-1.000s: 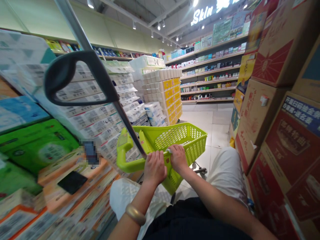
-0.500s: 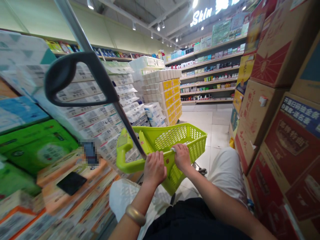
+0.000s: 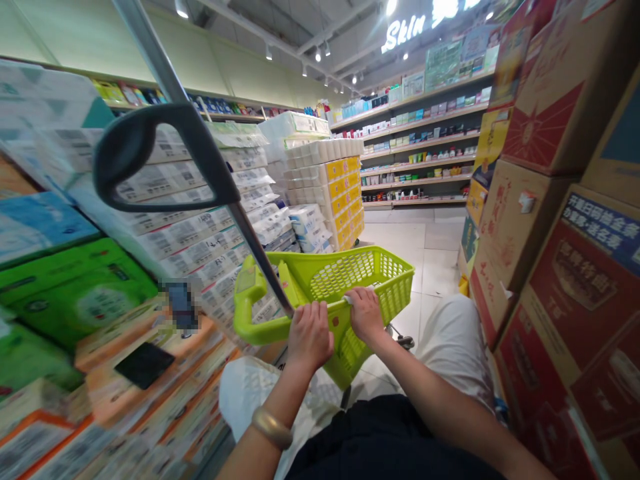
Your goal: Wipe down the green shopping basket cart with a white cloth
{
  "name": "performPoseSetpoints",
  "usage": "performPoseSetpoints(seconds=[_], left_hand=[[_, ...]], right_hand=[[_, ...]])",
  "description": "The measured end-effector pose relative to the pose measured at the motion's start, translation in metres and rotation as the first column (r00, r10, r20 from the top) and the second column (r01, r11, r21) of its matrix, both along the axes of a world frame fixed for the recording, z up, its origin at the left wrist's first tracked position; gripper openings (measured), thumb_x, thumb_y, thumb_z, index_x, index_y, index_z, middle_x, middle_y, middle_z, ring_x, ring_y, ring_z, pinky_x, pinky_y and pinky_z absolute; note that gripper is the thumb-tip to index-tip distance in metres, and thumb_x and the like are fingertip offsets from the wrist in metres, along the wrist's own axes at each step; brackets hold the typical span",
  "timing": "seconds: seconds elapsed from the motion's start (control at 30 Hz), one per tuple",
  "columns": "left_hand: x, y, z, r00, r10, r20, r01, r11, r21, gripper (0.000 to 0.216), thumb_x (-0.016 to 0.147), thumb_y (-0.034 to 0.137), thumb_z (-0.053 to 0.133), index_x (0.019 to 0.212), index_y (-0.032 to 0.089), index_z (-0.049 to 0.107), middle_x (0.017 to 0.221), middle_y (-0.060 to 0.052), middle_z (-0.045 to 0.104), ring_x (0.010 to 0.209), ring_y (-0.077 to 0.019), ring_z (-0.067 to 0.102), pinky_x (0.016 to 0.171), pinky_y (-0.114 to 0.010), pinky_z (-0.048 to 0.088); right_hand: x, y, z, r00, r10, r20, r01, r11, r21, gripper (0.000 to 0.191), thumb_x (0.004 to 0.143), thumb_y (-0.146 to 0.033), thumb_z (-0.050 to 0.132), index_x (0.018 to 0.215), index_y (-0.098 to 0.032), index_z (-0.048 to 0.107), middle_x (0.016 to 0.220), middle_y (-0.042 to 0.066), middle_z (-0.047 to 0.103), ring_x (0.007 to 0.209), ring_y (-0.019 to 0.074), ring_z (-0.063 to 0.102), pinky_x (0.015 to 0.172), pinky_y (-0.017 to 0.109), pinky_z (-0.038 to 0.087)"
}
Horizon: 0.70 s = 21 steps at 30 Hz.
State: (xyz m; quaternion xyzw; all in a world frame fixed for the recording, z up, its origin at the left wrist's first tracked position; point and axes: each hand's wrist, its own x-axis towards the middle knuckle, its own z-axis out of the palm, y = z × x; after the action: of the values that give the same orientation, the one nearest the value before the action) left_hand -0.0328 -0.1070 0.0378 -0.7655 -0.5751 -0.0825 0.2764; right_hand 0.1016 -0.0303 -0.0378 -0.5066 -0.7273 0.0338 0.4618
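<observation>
While gripped at its near rim, lime-green basket cart (image 3: 345, 283) on aisle floor, ahead of knees. Left hand (image 3: 310, 335) closed over rim beside grey pull-handle pole (image 3: 190, 153). Right hand (image 3: 367, 313) closed on rim, possibly pinching a small white item; shifted slightly rightward along rim within last second, cart otherwise unmoved. Tissue packs (image 3: 200, 240) stacked left; cardboard cartons (image 3: 550, 253) right.

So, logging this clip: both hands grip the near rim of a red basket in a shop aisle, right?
Not quite. The head view shows the basket is lime green, not red. The left hand and right hand do grip its near rim in a shop aisle.
</observation>
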Motion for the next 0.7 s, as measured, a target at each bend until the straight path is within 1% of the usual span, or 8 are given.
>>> performPoseSetpoints(seconds=[0.13, 0.23, 0.33, 0.4, 0.47, 0.5, 0.6, 0.7], left_hand=[[0.0, 0.0, 0.002, 1.0, 0.008, -0.008, -0.008, 1.0, -0.007, 0.041, 0.071, 0.022, 0.054, 0.11, 0.009, 0.057, 0.092, -0.012, 0.058, 0.09, -0.0277, 0.05, 0.09, -0.042, 0.035], [-0.003, 0.001, 0.002, 1.0, 0.0, -0.01, 0.0, 1.0, -0.015, 0.038, 0.071, 0.022, 0.054, 0.107, 0.01, 0.057, 0.092, -0.011, 0.058, 0.089, -0.0274, 0.05, 0.089, -0.042, 0.035], [-0.005, 0.002, 0.001, 1.0, -0.012, -0.003, 0.012, 1.0, -0.01, 0.045, 0.069, 0.021, 0.055, 0.112, 0.009, 0.056, 0.094, -0.012, 0.058, 0.091, -0.0279, 0.05, 0.09, -0.042, 0.035], [-0.005, 0.003, 0.0, 1.0, -0.017, 0.004, 0.017, 1.0, -0.006, 0.049, 0.068, 0.02, 0.056, 0.115, 0.008, 0.055, 0.095, -0.013, 0.058, 0.092, -0.0283, 0.049, 0.09, -0.042, 0.035], [-0.004, 0.003, -0.001, 1.0, -0.014, 0.005, 0.014, 1.0, -0.006, 0.049, 0.068, 0.021, 0.056, 0.115, 0.007, 0.054, 0.095, -0.013, 0.058, 0.092, -0.0283, 0.049, 0.091, -0.042, 0.034], [-0.004, 0.004, -0.001, 1.0, -0.01, 0.004, 0.01, 1.0, -0.009, 0.048, 0.068, 0.021, 0.055, 0.114, 0.008, 0.055, 0.094, -0.013, 0.058, 0.091, -0.0282, 0.049, 0.091, -0.042, 0.034], [-0.004, 0.004, 0.001, 1.0, 0.001, 0.009, -0.001, 1.0, -0.024, 0.042, 0.069, 0.022, 0.055, 0.109, 0.01, 0.056, 0.093, -0.012, 0.058, 0.09, -0.0275, 0.05, 0.09, -0.042, 0.034], [-0.005, 0.003, 0.002, 1.0, -0.004, 0.005, 0.005, 0.999, -0.032, 0.039, 0.069, 0.022, 0.055, 0.107, 0.011, 0.056, 0.092, -0.011, 0.057, 0.09, -0.0271, 0.05, 0.089, -0.042, 0.035]], right_hand=[[-0.024, -0.014, 0.01, 0.994, 0.11, -0.021, -0.109, 0.994, 0.02, 0.032, 0.084, -0.006, 0.047, 0.104, -0.024, 0.063, 0.107, 0.005, 0.062, 0.102, 0.0209, 0.047, 0.097, 0.034, 0.031], [-0.025, -0.015, 0.011, 0.985, 0.17, 0.021, -0.171, 0.984, 0.041, 0.032, 0.085, -0.008, 0.048, 0.107, -0.026, 0.062, 0.11, 0.004, 0.061, 0.104, 0.0209, 0.047, 0.096, 0.033, 0.032], [-0.011, -0.008, 0.006, 0.986, 0.153, 0.065, -0.156, 0.987, 0.049, 0.032, 0.085, -0.008, 0.048, 0.108, -0.025, 0.062, 0.11, 0.004, 0.062, 0.104, 0.0211, 0.047, 0.096, 0.033, 0.032], [-0.006, -0.004, 0.004, 0.994, 0.091, 0.058, -0.094, 0.995, 0.037, 0.031, 0.085, -0.007, 0.047, 0.105, -0.024, 0.063, 0.108, 0.005, 0.062, 0.103, 0.0212, 0.047, 0.097, 0.034, 0.031], [-0.008, -0.006, 0.006, 0.998, 0.047, 0.048, -0.048, 0.999, 0.014, 0.028, 0.085, -0.008, 0.048, 0.103, -0.024, 0.063, 0.106, 0.006, 0.062, 0.101, 0.0219, 0.047, 0.097, 0.035, 0.031], [-0.012, -0.008, 0.008, 0.998, 0.047, 0.047, -0.047, 0.999, 0.008, 0.027, 0.085, -0.009, 0.049, 0.102, -0.023, 0.064, 0.106, 0.006, 0.062, 0.101, 0.0223, 0.047, 0.096, 0.036, 0.031], [-0.026, -0.016, 0.015, 0.994, 0.099, 0.04, -0.099, 0.995, 0.015, 0.025, 0.086, -0.011, 0.049, 0.102, -0.024, 0.064, 0.107, 0.006, 0.062, 0.1, 0.0221, 0.048, 0.094, 0.035, 0.032], [-0.027, -0.017, 0.016, 0.984, 0.161, 0.075, -0.163, 0.986, 0.034, 0.029, 0.085, -0.011, 0.049, 0.106, -0.026, 0.063, 0.11, 0.005, 0.062, 0.102, 0.0213, 0.048, 0.093, 0.034, 0.032]])
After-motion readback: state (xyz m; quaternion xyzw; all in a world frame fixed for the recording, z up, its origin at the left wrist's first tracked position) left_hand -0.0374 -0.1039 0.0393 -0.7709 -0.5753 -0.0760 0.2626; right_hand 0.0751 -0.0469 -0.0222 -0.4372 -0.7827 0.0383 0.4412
